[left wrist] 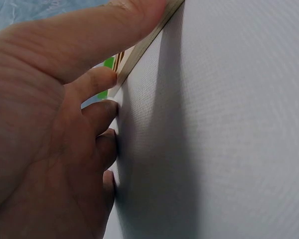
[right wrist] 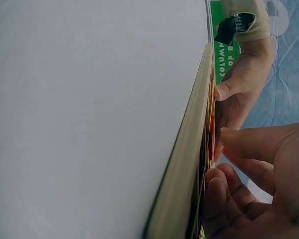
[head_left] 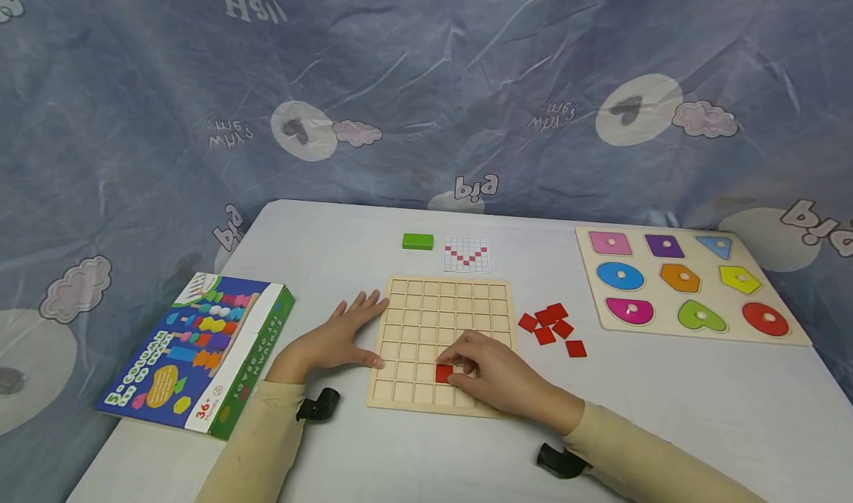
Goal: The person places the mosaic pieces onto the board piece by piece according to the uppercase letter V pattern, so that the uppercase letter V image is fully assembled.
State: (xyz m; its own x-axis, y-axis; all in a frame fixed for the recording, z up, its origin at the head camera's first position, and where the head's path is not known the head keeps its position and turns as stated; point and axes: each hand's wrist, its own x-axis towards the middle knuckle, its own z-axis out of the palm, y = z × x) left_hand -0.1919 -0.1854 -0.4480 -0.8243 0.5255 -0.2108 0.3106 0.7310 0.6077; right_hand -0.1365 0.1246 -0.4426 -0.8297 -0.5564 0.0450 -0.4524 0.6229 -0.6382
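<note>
A wooden grid board (head_left: 406, 315) lies flat on the white table. One red square tile (head_left: 443, 374) sits at a cell in its lower middle. My right hand (head_left: 496, 373) is over the board, thumb and index finger at opposite edges of that tile, pinching it; the other fingers are curled. In the right wrist view a thin strip of the red tile (right wrist: 212, 137) shows by the thumb tip. My left hand (head_left: 333, 340) has its fingers spread, with thumb and fingertips touching the board's left edge. The left wrist view shows the left thumb (left wrist: 89, 37) against the board's rim.
Several loose red tiles (head_left: 545, 335) lie right of the board. Behind it are a green block (head_left: 417, 241) and a small card (head_left: 467, 255) with a red V pattern on a grid. A bead-set box (head_left: 193, 355) lies at left, a knobbed shape puzzle (head_left: 693, 284) at right.
</note>
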